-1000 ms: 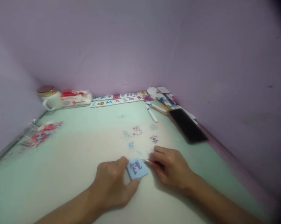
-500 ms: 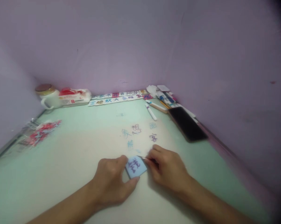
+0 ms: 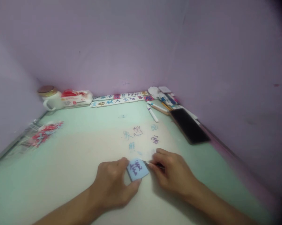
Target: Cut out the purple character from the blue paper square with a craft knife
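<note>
A small light-blue square card (image 3: 143, 171) with a purple Chinese character lies low in the middle of the head view. My left hand (image 3: 114, 181) grips its left and lower edges between the fingers and thumb. Pinched in my right hand (image 3: 172, 172) is a thin pointed tool (image 3: 145, 162), its tip at the card's upper right edge. Most of this tool is covered by the fingers, so its kind does not show. Beyond the hands, blue and purple characters (image 3: 137, 130) are written on the pale tabletop (image 3: 84, 150).
Two rows of character cards (image 3: 117, 100) run along the back wall. A white mug (image 3: 53, 101) and a wipes packet (image 3: 76, 98) stand back left. Right are a marker (image 3: 152, 113), other pens and a black phone (image 3: 189, 125). A plastic bag with red-blue pieces (image 3: 46, 134) lies left.
The tool tip in my right hand has slid a little right along the card's upper edge. My left hand keeps its hold, and the whole view has shifted slightly.
</note>
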A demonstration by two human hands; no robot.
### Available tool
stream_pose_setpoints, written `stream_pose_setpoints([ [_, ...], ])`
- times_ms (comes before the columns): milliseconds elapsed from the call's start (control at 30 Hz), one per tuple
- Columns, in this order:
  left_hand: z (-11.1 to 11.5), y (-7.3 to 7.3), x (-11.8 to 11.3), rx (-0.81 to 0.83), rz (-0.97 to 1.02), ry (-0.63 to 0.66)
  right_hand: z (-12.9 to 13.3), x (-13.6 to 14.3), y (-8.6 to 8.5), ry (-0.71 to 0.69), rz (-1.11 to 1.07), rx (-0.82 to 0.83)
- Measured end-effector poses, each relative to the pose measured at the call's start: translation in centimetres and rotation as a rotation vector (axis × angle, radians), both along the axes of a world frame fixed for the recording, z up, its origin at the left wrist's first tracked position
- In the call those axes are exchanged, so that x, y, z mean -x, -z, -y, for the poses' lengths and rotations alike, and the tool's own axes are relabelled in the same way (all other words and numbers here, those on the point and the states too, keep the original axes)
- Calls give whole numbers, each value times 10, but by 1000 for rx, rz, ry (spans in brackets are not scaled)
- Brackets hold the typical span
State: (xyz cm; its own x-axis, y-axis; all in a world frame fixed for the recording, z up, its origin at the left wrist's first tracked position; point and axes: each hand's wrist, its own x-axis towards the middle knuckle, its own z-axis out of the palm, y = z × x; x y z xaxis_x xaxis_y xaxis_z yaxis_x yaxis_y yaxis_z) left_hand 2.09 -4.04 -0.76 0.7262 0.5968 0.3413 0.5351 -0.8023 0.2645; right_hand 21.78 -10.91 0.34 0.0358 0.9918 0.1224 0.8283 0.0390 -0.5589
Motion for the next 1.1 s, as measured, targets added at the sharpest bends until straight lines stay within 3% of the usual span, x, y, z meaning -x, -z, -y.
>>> stream_pose_setpoints([
  [400,-3,-2,1,21,-10,75,0,-15,-11,-24,-55,65],
  [533,-3,-3,-1,32,-22,49,-3,-19,-8,73,-90,-59],
  [700,-3,-2,0,53,-28,38,-1,-11,0,66,-98,-165],
  [867,-2,-3,0,98,-41,46,-1,-10,-5,171,-457,-163],
  [967,-3,-4,-1,86,-28,34,-3,-14,-10,147,-687,-91],
  [1100,-2,-7,4,-24,159,49,-2,-17,-10,120,-925,-11],
])
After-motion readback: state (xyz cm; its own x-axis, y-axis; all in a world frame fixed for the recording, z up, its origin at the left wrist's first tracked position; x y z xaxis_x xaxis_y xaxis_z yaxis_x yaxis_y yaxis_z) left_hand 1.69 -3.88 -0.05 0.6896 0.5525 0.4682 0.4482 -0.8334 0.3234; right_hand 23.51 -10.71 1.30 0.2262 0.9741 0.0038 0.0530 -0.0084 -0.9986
